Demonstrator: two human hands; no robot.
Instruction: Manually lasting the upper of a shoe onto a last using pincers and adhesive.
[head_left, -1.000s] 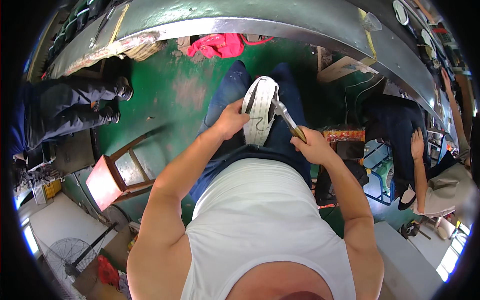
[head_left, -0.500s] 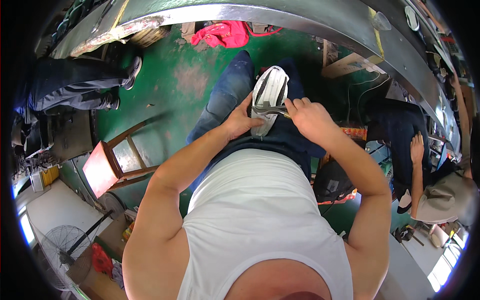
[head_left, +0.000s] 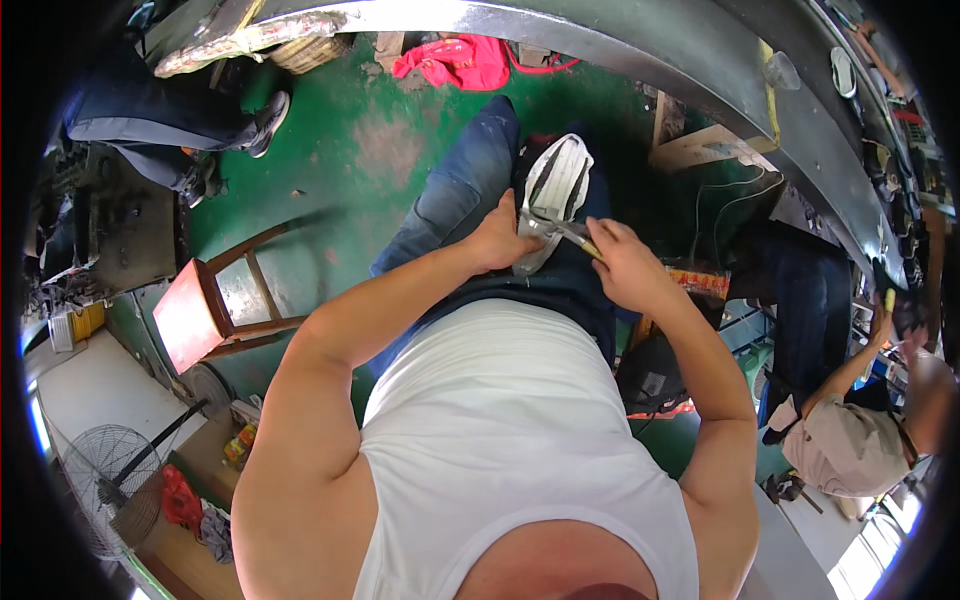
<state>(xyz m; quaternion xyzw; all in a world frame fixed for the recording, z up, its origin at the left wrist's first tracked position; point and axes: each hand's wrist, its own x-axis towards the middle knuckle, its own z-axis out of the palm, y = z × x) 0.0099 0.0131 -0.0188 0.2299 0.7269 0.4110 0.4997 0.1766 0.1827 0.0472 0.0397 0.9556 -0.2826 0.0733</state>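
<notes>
A white shoe upper point(head_left: 562, 170) with dark edges rests on my lap, its underside turned up and its toe end away from me. My left hand point(head_left: 500, 238) is closed on the shoe's left side, the thumb lying across it. My right hand point(head_left: 625, 262) grips the yellow handles of metal pliers point(head_left: 571, 232) at the shoe's right. The jaws of the pliers meet the shoe's near part, close to my left thumb. What exactly the jaws pinch is too small to tell.
A long dark metal bench point(head_left: 600, 40) curves across the far side. On the left are a wooden stool point(head_left: 190, 310), a standing fan point(head_left: 110, 470) and a person's legs point(head_left: 170, 120). Another person point(head_left: 850, 440) sits at the right, near a black bag point(head_left: 650, 375). Red cloth point(head_left: 460, 62) lies beneath the bench.
The pliers have swung so their handles point more toward me, and my right hand has moved nearer with them. My left hand keeps its hold. The person at right has leaned and raised an arm.
</notes>
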